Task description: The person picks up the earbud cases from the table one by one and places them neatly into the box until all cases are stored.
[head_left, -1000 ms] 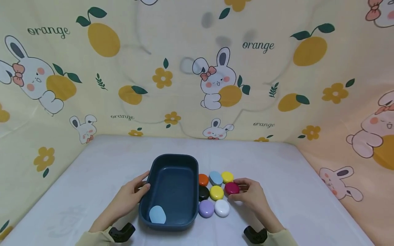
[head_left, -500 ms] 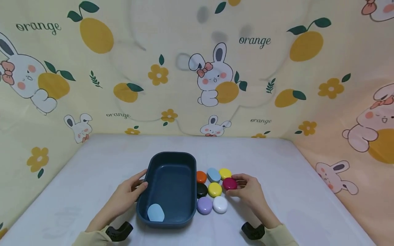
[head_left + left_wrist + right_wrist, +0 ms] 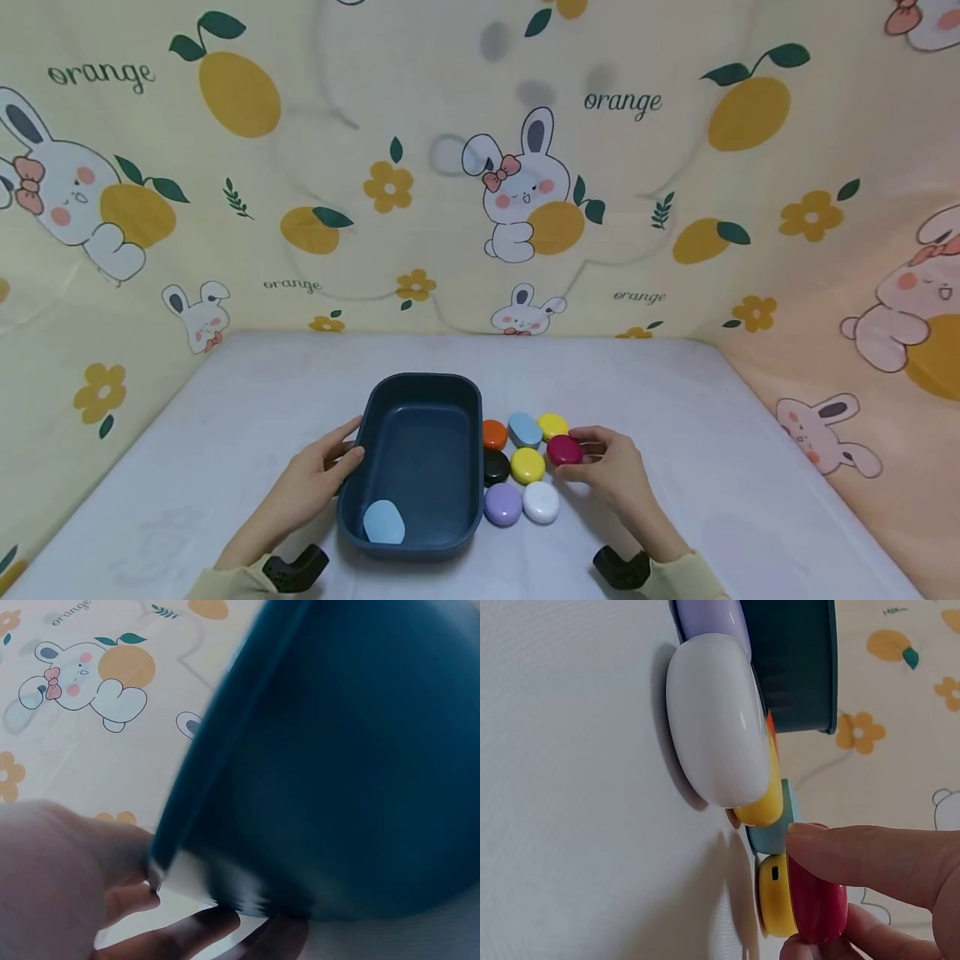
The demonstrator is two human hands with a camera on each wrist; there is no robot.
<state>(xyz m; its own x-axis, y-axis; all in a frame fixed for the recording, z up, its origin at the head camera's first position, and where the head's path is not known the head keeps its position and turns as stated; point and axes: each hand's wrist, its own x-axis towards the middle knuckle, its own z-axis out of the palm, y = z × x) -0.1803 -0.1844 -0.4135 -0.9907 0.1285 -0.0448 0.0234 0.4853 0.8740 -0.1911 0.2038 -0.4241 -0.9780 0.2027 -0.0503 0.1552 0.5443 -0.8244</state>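
My left hand [image 3: 322,467] holds the dark blue rectangular box [image 3: 420,454] by its left wall, with the thumb at the rim and the other fingers low along the outside. Inside, at the near left corner, is a light blue rounded piece [image 3: 384,522]. My right hand [image 3: 611,471] pinches a glossy crimson disc [image 3: 565,450] between thumb and fingers. In the right wrist view, the crimson disc [image 3: 817,904] is raised off the white surface, right beside a yellow disc [image 3: 778,896] with a small dark slot in its side.
Against the box's right side is a cluster of discs: orange [image 3: 494,436], light blue [image 3: 525,430], black [image 3: 496,468], yellow [image 3: 528,466], lilac [image 3: 503,504] and white [image 3: 541,502]. A printed curtain [image 3: 442,242] hangs behind the white tabletop [image 3: 247,392].
The crimson disc in my right hand has shifted slightly away from me, towards the far yellow disc. My left hand and the box stay put; the head view wavers a little.
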